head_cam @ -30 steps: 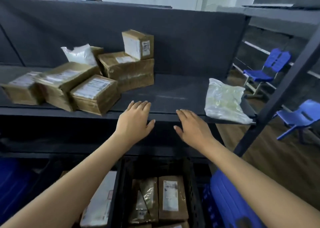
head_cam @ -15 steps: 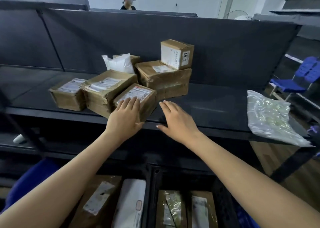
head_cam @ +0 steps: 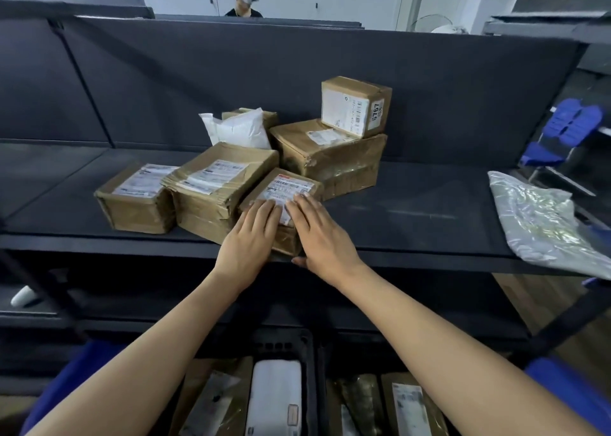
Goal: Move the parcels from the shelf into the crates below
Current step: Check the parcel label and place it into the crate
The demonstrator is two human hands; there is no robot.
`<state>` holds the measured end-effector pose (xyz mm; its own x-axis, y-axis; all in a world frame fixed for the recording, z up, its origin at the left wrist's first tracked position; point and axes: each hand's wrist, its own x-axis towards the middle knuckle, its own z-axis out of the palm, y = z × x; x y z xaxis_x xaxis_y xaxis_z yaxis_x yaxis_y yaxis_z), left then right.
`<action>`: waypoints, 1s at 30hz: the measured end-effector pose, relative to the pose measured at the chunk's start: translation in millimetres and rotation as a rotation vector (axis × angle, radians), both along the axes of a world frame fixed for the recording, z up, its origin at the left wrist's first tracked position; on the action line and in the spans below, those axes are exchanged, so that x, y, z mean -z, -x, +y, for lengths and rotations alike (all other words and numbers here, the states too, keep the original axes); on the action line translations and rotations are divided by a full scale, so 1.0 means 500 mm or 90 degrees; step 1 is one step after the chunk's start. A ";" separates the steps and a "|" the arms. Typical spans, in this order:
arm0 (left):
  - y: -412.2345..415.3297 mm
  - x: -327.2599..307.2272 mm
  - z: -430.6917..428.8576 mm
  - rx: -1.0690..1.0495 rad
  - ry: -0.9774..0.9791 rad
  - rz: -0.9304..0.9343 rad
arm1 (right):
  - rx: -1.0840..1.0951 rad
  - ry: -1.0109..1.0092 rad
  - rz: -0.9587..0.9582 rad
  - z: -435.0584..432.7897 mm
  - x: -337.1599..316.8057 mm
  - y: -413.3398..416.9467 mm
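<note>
Hands moved onto front box (head_cam: 283, 238); left hand (head_cam: 251, 233) and right hand (head_cam: 319, 233) lay flat, fingers together, on its label (head_cam: 286, 187). Shelf (head_cam: 413, 224) held six brown boxes (head_cam: 330, 161), two bags (head_cam: 239, 131).

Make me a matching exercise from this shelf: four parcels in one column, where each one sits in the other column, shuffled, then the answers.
Parcels
1. box marked 6767
2. white bag
3. clear plastic bag
4. front box

Places
A. under the left hand and right hand
B. alone at the right end of the shelf
C. on top of a bigger taped box
D. behind the middle box

Pairs: 1-C, 2-D, 3-B, 4-A
</note>
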<state>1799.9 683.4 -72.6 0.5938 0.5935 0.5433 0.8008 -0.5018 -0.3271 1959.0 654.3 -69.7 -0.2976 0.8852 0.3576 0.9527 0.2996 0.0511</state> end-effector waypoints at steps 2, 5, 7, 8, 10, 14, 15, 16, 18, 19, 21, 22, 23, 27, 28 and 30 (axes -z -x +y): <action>0.003 0.000 0.004 0.013 -0.001 -0.009 | -0.013 0.008 0.026 0.000 0.001 -0.001; 0.007 -0.010 -0.007 0.030 0.024 -0.017 | -0.032 0.012 0.058 -0.011 -0.009 -0.009; 0.010 -0.019 -0.027 0.049 0.043 -0.025 | -0.049 -0.002 0.064 -0.032 -0.017 -0.021; 0.012 -0.023 -0.039 0.063 0.043 -0.033 | -0.058 -0.014 0.062 -0.046 -0.021 -0.030; 0.016 -0.026 -0.068 0.111 0.068 -0.073 | -0.075 -0.044 0.041 -0.080 -0.028 -0.050; 0.027 -0.039 -0.150 0.127 0.316 -0.436 | -0.117 -0.151 -0.010 -0.153 -0.043 -0.103; 0.026 -0.045 -0.169 0.102 0.395 -0.544 | -0.131 -0.185 -0.022 -0.171 -0.046 -0.117; 0.022 -0.050 -0.184 0.078 0.475 -0.645 | -0.144 -0.214 -0.030 -0.188 -0.048 -0.129; 0.010 -0.062 -0.203 0.057 0.659 -0.824 | -0.169 -0.247 -0.040 -0.222 -0.050 -0.146; 0.003 -0.067 -0.209 0.076 0.761 -0.889 | -0.183 -0.257 -0.042 -0.238 -0.050 -0.152; -0.012 -0.075 -0.227 0.119 0.920 -0.939 | -0.201 -0.271 -0.043 -0.266 -0.048 -0.159; -0.018 -0.078 -0.238 0.135 0.964 -0.938 | -0.203 -0.272 -0.043 -0.279 -0.046 -0.162; -0.024 -0.080 -0.248 0.141 0.983 -0.940 | -0.203 -0.272 -0.041 -0.292 -0.044 -0.166; -0.049 -0.074 -0.291 0.138 0.956 -0.996 | -0.177 -0.194 -0.026 -0.344 -0.041 -0.180; -0.054 -0.071 -0.301 0.140 0.947 -1.012 | -0.163 -0.141 0.001 -0.358 -0.040 -0.182; -0.062 -0.063 -0.321 0.151 0.932 -1.044 | -0.121 -0.014 0.153 -0.387 -0.036 -0.184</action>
